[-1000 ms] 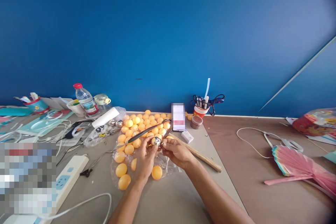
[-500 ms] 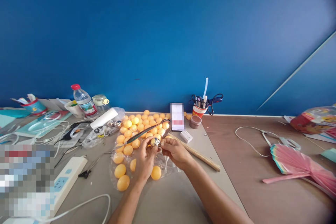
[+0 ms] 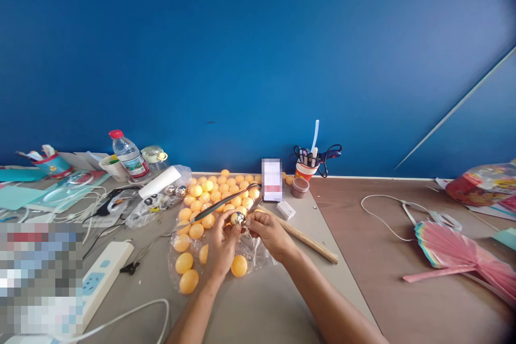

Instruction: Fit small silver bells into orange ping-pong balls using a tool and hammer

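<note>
"One shiny ball is sitting where?"
"Near the orange balls on the desk; the left hand is clamping it between thumb and fingers."
"And the right hand?"
"It is holding its fingers bent beside the ball; whether they are gripping anything, I cannot tell."

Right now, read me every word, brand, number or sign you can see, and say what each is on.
No text reads with certainty.
Bottle label: printed, too small to read.
Clear plastic bag: dark marks, perhaps letters, unreadable.
Phone: screen pixelated.
Small white box: any print too small.
Red cup: print blurred.
Red packet, far right: print blurred.
Held silver ball: no lettering visible.
</note>
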Tool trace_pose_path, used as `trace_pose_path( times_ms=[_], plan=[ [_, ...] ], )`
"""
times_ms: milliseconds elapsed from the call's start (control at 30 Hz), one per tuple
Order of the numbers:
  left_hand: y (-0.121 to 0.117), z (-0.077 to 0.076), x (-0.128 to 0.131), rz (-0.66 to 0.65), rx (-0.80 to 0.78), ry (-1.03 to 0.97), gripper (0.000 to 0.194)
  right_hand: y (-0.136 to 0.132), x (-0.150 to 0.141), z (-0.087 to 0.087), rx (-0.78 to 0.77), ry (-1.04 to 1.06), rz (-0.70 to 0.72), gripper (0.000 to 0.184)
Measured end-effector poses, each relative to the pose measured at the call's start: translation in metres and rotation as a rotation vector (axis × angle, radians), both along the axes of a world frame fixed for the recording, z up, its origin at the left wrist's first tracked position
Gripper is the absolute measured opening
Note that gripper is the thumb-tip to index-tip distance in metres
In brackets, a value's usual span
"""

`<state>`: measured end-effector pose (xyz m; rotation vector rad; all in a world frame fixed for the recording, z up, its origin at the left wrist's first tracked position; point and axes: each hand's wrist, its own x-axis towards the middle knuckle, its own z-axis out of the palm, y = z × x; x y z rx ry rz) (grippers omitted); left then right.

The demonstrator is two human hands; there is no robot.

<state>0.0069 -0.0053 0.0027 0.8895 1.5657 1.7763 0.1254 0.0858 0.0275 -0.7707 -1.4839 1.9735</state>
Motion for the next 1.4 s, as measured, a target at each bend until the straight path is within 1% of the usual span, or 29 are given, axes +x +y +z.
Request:
trace_pose_path(
  times_ms=[333, 467, 600, 700, 833, 967, 1133, 1267, 1400],
  plan=[
    [0.001, -0.003, 0.0, 0.016, 0.003, 0.061, 0.052, 0.004, 0.001, -0.001, -0.009, -0.063, 0.001, 0.032],
    [0.0, -0.002, 0.0, 0.03, -0.011, 0.087, 0.052, 0.004, 0.002, -0.001, -0.021, -0.05, 0.012, 0.033],
    [0.0, -0.002, -0.001, 0.007, 0.009, 0.085, 0.051, 0.005, 0.003, -0.001, -0.057, 0.01, 0.061, 0.034],
    [-0.001, -0.003, -0.001, 0.031, 0.002, 0.156, 0.05, 0.005, 0.003, 0.0, -0.046, 0.031, 0.08, 0.031],
    [-0.002, -0.004, -0.003, 0.053, -0.005, 0.231, 0.049, 0.005, 0.004, 0.003, -0.013, 0.005, 0.081, 0.027],
    [-0.002, -0.005, -0.003, 0.031, 0.023, 0.248, 0.046, 0.004, 0.005, 0.006, 0.003, -0.014, 0.078, 0.026],
    [-0.001, -0.009, -0.003, 0.052, 0.085, 0.272, 0.043, 0.003, 0.005, 0.007, 0.013, -0.053, 0.072, 0.026],
    [-0.001, -0.011, -0.004, 0.046, 0.039, 0.265, 0.044, 0.004, 0.003, 0.004, 0.04, -0.065, 0.044, 0.029],
    [-0.002, -0.007, -0.003, 0.039, -0.01, 0.208, 0.047, 0.003, 0.001, 0.001, 0.056, -0.062, 0.025, 0.03]
  ],
)
